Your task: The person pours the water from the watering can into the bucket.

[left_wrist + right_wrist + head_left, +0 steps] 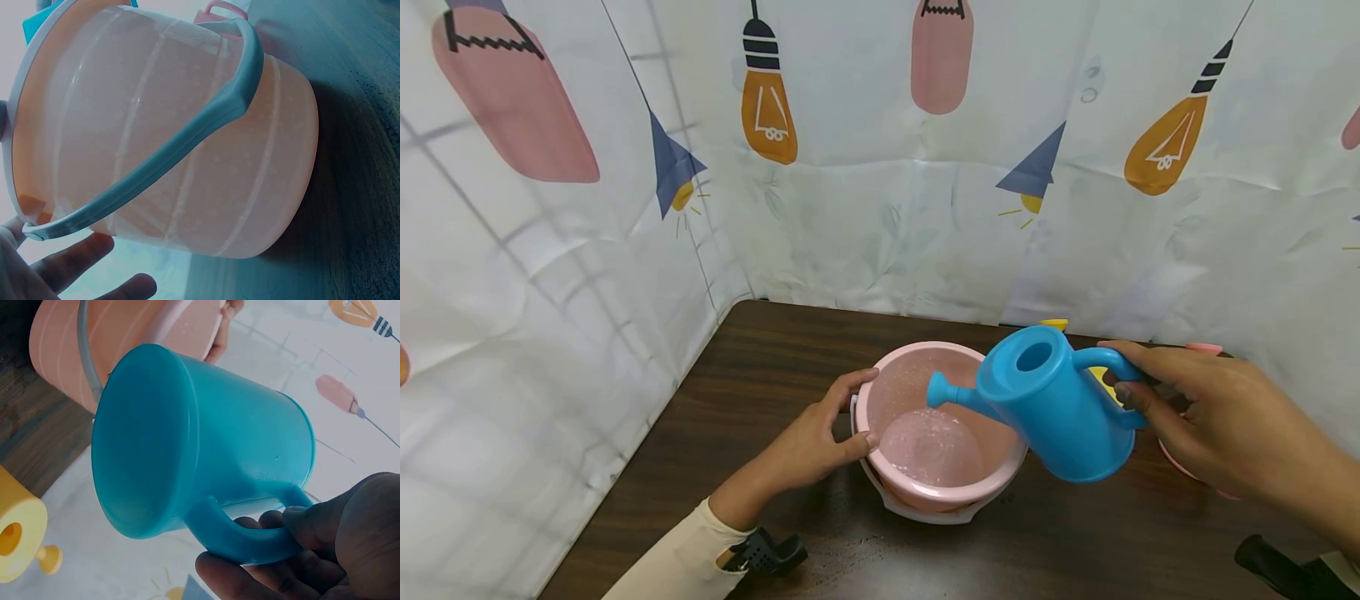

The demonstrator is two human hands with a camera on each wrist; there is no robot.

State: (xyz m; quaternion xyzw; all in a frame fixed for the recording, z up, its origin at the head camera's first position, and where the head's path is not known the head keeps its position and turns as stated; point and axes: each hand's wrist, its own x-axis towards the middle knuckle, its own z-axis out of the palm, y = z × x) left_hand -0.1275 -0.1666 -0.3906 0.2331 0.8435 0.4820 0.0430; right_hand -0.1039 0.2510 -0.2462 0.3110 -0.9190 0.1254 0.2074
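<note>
A round pink bucket (891, 479) with a pale handle stands upright on the table, with rippled, bubbly water (932, 446) inside. My left hand (812, 442) holds its left rim, thumb and index finger spread over the edge; the other fingers reach out beneath the rim in the left wrist view. My right hand (1217, 408) grips the handle of a blue watering can (1060, 408), fingers wrapped round it. Tilted toward the left, the can has its spout (951, 392) over the bucket's opening. From the right wrist, the can's round base (144, 444) faces the camera.
A yellow watering can (19, 531) and a pink item (1204, 347) stand behind the right hand, partly hidden. Wet drops dot the dark wooden table (790, 367) in front of the bucket. Printed cloth walls (880, 217) close off the back and left.
</note>
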